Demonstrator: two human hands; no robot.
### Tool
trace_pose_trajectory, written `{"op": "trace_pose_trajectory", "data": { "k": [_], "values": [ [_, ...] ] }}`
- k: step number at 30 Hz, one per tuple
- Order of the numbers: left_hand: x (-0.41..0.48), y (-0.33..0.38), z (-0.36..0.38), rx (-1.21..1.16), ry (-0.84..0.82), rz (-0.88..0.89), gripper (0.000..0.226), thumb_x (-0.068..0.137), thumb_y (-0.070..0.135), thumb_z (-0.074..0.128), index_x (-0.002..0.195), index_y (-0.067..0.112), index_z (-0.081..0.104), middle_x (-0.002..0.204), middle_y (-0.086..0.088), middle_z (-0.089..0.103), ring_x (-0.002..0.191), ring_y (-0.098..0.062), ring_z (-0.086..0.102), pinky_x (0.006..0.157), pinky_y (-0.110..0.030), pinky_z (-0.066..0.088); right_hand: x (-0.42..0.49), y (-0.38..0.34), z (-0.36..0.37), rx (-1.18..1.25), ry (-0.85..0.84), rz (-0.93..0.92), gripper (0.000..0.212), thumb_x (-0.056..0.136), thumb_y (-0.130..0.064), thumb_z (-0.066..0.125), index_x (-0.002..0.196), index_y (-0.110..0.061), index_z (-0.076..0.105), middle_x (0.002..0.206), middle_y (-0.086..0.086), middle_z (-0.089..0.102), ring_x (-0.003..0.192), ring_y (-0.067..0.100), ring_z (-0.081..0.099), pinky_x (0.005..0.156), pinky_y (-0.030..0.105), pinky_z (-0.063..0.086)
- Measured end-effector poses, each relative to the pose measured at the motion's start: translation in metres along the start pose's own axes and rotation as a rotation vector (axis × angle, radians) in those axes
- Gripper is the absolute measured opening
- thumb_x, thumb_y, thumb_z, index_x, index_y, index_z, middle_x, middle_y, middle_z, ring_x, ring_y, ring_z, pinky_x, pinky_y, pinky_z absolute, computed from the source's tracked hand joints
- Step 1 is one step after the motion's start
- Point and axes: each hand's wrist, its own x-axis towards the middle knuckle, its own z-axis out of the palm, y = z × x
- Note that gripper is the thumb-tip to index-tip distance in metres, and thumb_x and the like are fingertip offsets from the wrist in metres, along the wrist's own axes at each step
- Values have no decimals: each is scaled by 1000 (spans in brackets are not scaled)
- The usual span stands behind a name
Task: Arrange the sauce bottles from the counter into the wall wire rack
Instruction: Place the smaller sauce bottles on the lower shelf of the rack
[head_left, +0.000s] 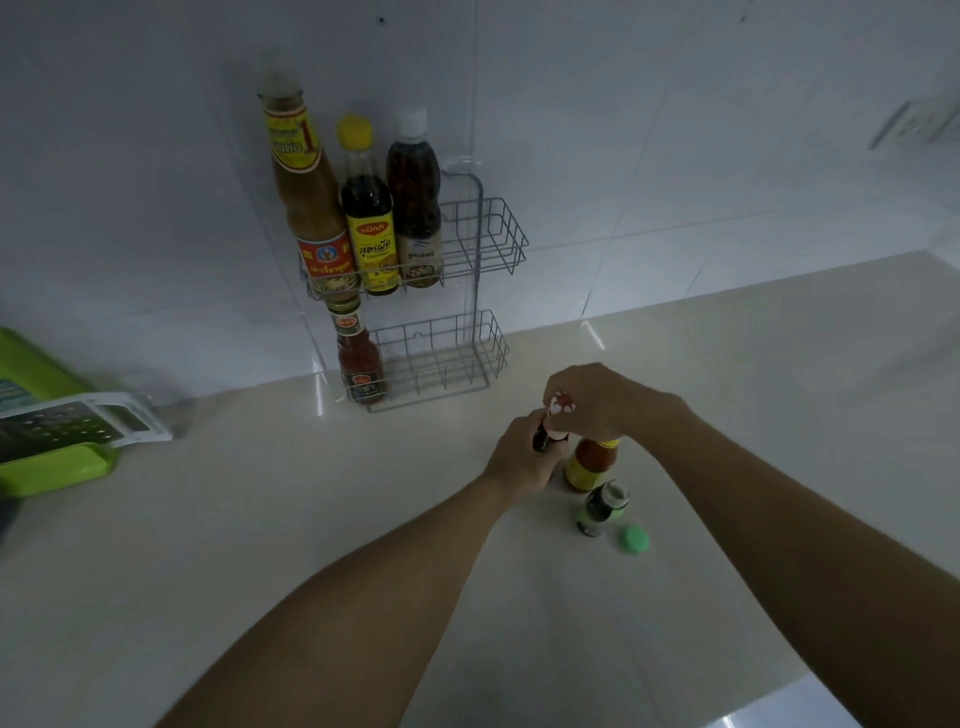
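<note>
Below the wire rack (441, 312), left hand (522, 457) grips a small dark bottle (543, 441); right hand (597, 400) pinches its cap, probably tightening before racking.

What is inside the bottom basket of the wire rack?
One red sauce bottle stands at the left end of the bottom basket. The rest looks bare through the wires. Nothing there is covered.

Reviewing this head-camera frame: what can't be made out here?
- Small dark bottle: mostly hidden by the left hand and right hand around it; its label is unreadable.
- Yellow-labelled bottle: its top is covered by the right hand.
- Open green-labelled bottle: blurred, print too small to read.
- Green tray and grater: cut off by the left edge.
- Wall fitting at the upper right: blurred, cut off.
</note>
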Motion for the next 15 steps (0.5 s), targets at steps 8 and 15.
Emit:
{"op": "trace_pose_trajectory", "data": {
  "k": [8, 15],
  "values": [
    [-10, 7, -50, -319, -137, -97, 18, 89, 26, 71, 105, 33, 69, 98, 9, 74, 97, -9, 68, 86, -23, 54, 6, -28, -38, 174, 62, -155, 34, 96, -43, 58, 93, -11, 69, 76, -2, 74, 67, 5, 69, 64, 22, 49],
    [-24, 22, -97, -333, 99, -136, 11, 81, 13, 68, 72, 11, 61, 64, -10, 59, 55, -20, 60, 56, -25, 49, 30, -71, -42, -44, 440, -420, 36, 102, -30, 42, 76, -11, 57, 67, 6, 63, 61, 27, 55, 55, 34, 40]
  ]
}}
